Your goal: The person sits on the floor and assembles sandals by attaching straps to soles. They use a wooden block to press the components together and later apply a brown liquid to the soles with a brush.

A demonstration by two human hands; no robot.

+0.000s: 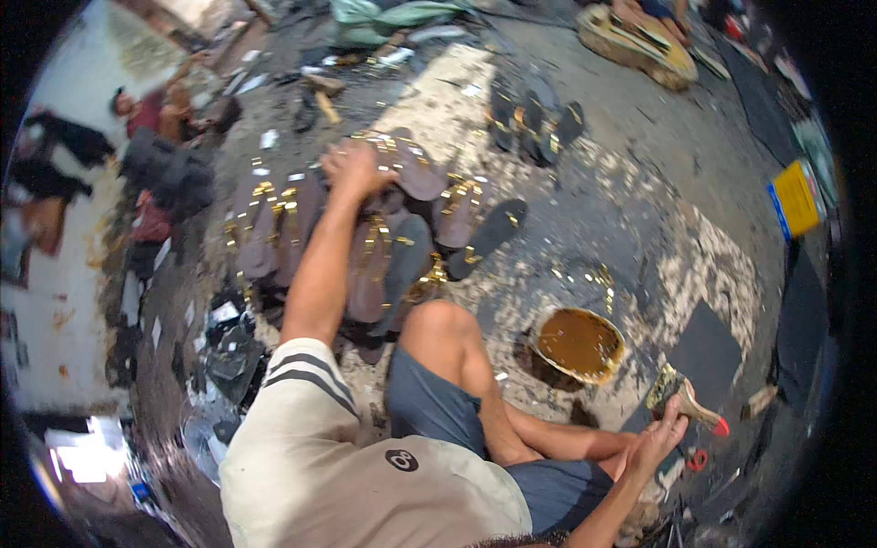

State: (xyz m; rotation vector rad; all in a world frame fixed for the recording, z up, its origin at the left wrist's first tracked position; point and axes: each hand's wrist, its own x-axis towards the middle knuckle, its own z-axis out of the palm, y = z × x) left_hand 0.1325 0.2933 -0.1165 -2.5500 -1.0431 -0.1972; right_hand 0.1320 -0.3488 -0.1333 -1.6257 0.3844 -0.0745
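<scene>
My left hand point(354, 169) reaches forward over rows of dark sandals with gold straps. Its fingers are closed around the edge of a brown-soled sandal point(422, 175), partly hidden by the hand. More sandals point(258, 239) lie just left of that forearm, and others point(367, 283) to its right. Low at the right, my right hand point(656, 446) grips a brush point(699, 411) with a red-tipped handle. The brush's bristles look coated with something yellowish. A round container of brown liquid point(580, 340) stands between my knee and the brush.
Several dark sandals point(534, 123) lie farther forward. Flat black sheets point(705, 347) rest at the right, near red scissor handles point(697, 459). A yellow-and-blue container point(797, 199) stands at far right. Black plastic point(233, 356) lies at left. Another person point(151, 114) sits at upper left.
</scene>
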